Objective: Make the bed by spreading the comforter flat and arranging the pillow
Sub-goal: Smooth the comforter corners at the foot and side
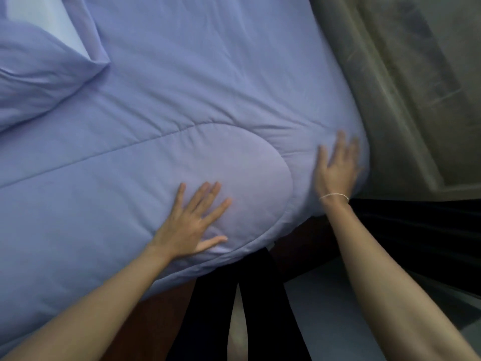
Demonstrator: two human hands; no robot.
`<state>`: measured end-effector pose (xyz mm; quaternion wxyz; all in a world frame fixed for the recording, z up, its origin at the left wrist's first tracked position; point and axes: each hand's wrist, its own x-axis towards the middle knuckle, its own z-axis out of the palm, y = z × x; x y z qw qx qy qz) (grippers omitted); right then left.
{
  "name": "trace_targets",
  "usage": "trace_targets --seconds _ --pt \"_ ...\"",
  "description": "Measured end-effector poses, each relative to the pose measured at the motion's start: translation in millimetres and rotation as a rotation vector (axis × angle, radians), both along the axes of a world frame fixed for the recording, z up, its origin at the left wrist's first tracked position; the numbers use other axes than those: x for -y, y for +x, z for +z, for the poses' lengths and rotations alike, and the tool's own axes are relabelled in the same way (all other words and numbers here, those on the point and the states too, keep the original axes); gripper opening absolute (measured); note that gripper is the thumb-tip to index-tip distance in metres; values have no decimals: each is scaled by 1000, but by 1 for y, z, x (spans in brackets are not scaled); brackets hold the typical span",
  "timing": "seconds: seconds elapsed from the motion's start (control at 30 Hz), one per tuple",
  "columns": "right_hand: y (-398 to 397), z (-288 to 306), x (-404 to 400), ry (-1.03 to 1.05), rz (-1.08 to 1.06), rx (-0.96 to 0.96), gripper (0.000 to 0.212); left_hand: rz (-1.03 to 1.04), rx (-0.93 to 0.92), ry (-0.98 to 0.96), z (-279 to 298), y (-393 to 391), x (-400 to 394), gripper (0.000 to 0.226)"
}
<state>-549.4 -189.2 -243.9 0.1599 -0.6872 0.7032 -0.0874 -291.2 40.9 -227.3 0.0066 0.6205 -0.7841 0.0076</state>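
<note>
Two hands: left hand (191,222), right hand (337,165); one comforter (182,87); one pillow (33,79); one bracelet (334,196).

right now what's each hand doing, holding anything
Left hand: open, palm flat on the comforter, holding nothing.
Right hand: open, fingers spread, pressing the comforter's corner, holding nothing.

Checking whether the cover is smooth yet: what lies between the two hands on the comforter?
In the head view, only comforter lies between the left hand and the right hand: a rounded stitched panel and its seam.

A bedroom: comforter (182,100) and pillow (39,82).
</note>
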Motion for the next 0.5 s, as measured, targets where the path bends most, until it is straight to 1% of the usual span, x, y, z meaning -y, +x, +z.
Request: trace_targets --seconds 0.03,0.07,0.13,0.2,0.27,0.33,0.4,0.5 --pt "-5 3 0 13 -86 41 75 67 -43 -25 7 8 16 76" --pt "-5 8 -2 -17 -78 52 75 155 -68 -46 13 17 35 72" --pt "11 20 -4 -106 114 55 68 343 -79 -52 25 36 76 69" --pt "40 28 1 -133 292 87 61 486 -106 1 28 52 111 70" --pt "62 27 11 -111 361 84 59 590 -146 56 20 55 130 71" --pt "65 18 24 -78 338 44 59 643 -152 98 8 50 137 69" --pt "51 7 33 -72 235 42 59 651 -149 110 1 49 136 68" --pt "23 -7 27 -99 -4 183 60 643 -155 93 2 51 136 66"
